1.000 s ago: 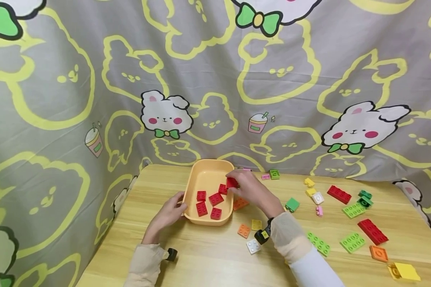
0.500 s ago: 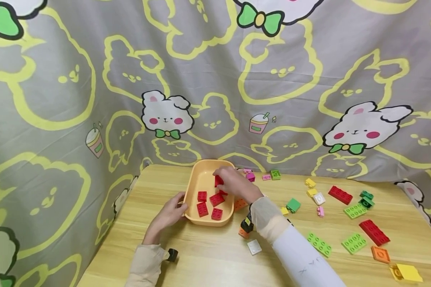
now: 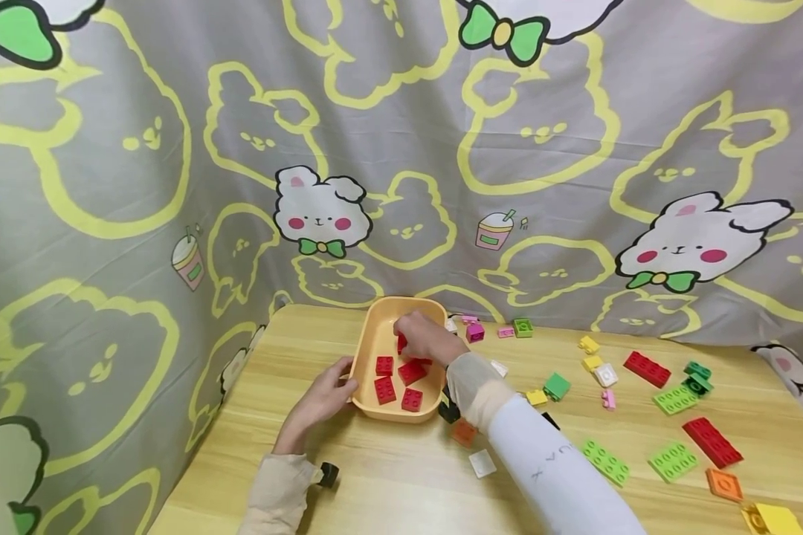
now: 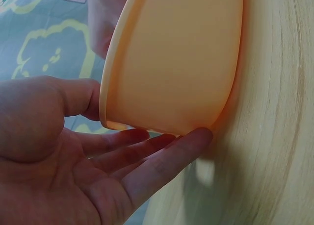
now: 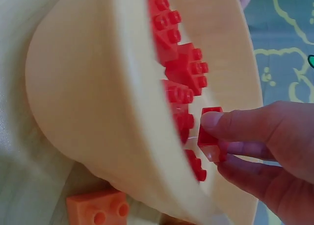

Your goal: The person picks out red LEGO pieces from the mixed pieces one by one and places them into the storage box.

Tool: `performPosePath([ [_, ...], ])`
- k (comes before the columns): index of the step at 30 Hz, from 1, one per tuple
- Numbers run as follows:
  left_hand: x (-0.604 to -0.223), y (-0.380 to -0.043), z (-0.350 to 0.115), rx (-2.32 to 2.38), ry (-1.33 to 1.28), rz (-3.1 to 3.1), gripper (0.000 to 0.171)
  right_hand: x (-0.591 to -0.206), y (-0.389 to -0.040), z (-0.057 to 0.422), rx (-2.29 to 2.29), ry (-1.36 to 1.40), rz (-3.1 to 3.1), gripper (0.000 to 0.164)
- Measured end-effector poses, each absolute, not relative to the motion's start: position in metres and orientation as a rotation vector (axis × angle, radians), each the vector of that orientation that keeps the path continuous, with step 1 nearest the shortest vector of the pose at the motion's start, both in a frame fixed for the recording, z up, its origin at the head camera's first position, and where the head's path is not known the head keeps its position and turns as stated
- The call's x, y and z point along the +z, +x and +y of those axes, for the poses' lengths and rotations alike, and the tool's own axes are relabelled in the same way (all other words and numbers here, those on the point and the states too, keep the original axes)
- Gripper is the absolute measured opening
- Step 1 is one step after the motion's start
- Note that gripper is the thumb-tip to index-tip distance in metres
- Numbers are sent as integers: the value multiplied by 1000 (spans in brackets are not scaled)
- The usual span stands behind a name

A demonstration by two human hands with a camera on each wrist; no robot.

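Observation:
A yellow-orange plastic basin (image 3: pixel 381 334) stands on the table with several red toy bricks (image 3: pixel 384 389) lying inside. My left hand (image 3: pixel 323 395) grips its left side: in the left wrist view the thumb sits at the rim and the fingers (image 4: pixel 167 168) lie against the outer wall. Inside the basin, toward its far part, my right hand (image 3: pixel 428 338) pinches another red brick (image 5: pixel 211 132) between thumb and fingertips. The right wrist view shows this brick above the floor of the basin, beside the other red bricks (image 5: pixel 189 70).
Loose bricks are scattered over the right half of the wooden table (image 3: pixel 388 483), among them long red ones (image 3: pixel 712 442), light green ones (image 3: pixel 605 462) and a white one (image 3: pixel 482 464). An orange brick (image 5: pixel 98 208) lies close by the basin. A patterned curtain (image 3: pixel 401 148) hangs behind.
My right hand has moved left, from over the basin's right rim to inside it, carrying the red brick. The left hand keeps its grip on the basin. The head view has shifted slightly.

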State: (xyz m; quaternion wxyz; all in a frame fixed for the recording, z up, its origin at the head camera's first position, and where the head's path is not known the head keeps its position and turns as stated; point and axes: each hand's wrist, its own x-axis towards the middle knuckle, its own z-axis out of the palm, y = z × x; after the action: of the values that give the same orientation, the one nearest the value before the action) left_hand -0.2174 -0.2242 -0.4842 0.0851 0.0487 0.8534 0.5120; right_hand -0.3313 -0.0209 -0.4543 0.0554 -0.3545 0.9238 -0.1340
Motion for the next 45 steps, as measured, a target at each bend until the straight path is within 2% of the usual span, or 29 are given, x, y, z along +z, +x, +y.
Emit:
performPosePath([
  [5,-483,-219,-222,1564,144,2534,49,-459,-331,-24,-365,-1043,2792,28],
  [17,-484,-217,-219,1567,112,2550,46,-466,-329,-27,-352,-1034,2783,16],
  [25,-486,-220,-220,1541,121,2531,50,-441,-315,-7,-452,-1075,2806,30],
  [35,-485,-222,-220,1512,140,2545,51,-411,-273,38,-631,-1004,2947,33],
  [45,-484,-218,-224,1507,114,2552,50,-411,-236,98,-747,-1046,3079,38],
])
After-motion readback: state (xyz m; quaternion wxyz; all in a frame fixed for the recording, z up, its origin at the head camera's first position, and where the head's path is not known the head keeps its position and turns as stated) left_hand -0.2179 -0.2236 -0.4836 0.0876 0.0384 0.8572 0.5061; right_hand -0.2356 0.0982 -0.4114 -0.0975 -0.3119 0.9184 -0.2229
